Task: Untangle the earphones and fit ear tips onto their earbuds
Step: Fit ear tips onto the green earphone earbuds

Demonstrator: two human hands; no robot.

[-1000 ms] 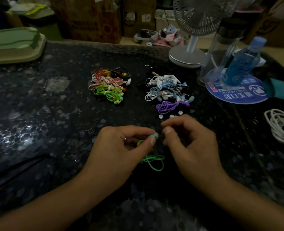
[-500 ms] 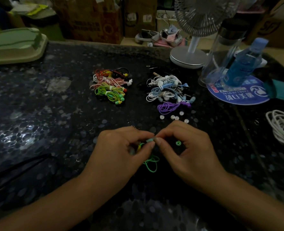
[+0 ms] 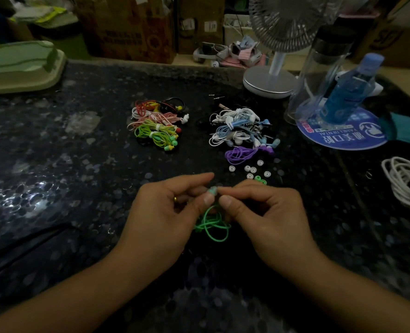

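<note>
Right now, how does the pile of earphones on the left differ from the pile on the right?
The left pile is warm and bright: red, pink, yellow and green cords. The right pile is cool: white, blue and purple. The left pile's cords lie in tied coils; the right pile looks looser and more tangled. Loose ear tips lie just before the right pile only. Both rest on the dark table, untouched.

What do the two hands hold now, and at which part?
Both hands pinch the green earphone at its earbud: left hand and right hand meet there by fingertips, while its cable hangs loose below.
</note>
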